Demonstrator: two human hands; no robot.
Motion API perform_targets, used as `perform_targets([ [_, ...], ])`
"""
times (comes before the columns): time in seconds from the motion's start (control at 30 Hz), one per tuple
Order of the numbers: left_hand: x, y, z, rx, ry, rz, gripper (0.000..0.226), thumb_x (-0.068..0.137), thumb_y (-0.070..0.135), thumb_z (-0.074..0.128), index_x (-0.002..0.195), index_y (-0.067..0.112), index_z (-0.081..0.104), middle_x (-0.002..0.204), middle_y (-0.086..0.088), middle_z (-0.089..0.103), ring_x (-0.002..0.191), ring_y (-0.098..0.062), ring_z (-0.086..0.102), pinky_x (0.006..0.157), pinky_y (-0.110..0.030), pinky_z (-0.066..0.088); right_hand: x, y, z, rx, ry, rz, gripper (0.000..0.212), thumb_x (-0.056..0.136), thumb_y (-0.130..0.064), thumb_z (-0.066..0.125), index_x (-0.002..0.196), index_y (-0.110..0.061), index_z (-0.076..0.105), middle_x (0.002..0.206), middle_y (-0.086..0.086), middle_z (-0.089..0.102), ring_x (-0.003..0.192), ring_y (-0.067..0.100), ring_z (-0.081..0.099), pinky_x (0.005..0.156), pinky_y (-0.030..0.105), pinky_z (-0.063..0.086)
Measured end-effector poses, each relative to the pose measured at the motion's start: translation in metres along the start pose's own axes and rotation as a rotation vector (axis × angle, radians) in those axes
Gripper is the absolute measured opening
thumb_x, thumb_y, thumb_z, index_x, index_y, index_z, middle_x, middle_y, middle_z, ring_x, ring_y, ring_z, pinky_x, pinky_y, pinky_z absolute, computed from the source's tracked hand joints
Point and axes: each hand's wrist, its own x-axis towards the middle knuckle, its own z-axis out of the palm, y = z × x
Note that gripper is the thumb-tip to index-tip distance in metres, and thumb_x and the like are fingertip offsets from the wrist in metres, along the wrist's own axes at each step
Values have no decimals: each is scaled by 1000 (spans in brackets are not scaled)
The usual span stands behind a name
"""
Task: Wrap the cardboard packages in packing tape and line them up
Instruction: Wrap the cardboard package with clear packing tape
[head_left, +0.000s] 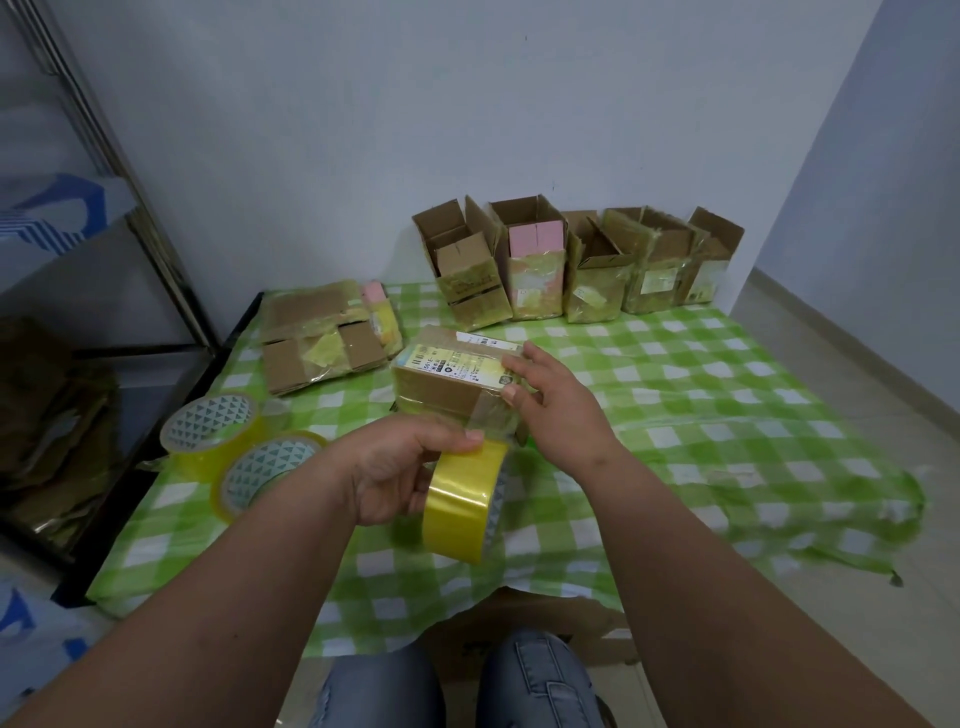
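1. Step in hand, as I judge it: laying a band of tape round the package (457, 382), which sits mid-desk on the green checked cloth (675, 374), label side up.
2. Left hand (400, 470) grasps the yellow tape roll (464, 501), held just near of the package; thumb lies on the roll's top edge. A clear strip seems to run from the roll up to the package's near right corner, though it is hard to make out.
3. Right hand (550, 400) steadies the package at its right end, fingers over the top, thumb on the near face. It is curled onto the package, not released.
4. To do this well: keep the strip taut and square to the package edge; press the stuck end down with the right thumb before pulling more off.
5. Turn the package rather than the roll, so the band meets itself without creasing.
6. Risk: slack tape folds onto itself.
7. Two spare rolls (210, 434) lie near left. A flattened bundle of cardboard (322, 338) lies far left.
8. A row of boxes (576, 265) stands at the far edge against the wall; several are open-topped. The finished package probably joins that line.
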Motion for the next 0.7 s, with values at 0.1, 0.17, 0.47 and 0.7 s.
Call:
perform_targets([
  [0.1,1,-1,2,-27,51,6,48,59,27,77,103,10,68,83,-5,69,71,-19,67,60,-30,56,-7,2,-3,145,28,21,41,104,-30,45,145,-27,47,159,-9,28,143,13,33,119,37,27],
  [0.17,1,-2,2,-40,76,24,45,59,28,77,100,12,68,83,-5,69,71,-19,67,61,-29,55,-13,7,-4,175,123,81,40,105,-27,42,144,-24,47,155,-5,36,136,15,42,116,34,29],
  [0.47,1,-9,4,-34,145,23,53,52,38,81,99,17,70,103,-11,66,94,-29,59,75,-38,42,-42,33,9,-573,17,210,35,91,-44,58,125,-40,58,127,-10,50,123,17,42,105,42,26],
  [0.7,0,-11,6,-38,187,26,74,44,43,83,111,14,70,116,-15,69,100,-31,64,78,-37,52,-38,34,2,-757,-16,217,31,97,-27,49,127,-31,57,121,-2,52,118,22,47,99,41,30],
])
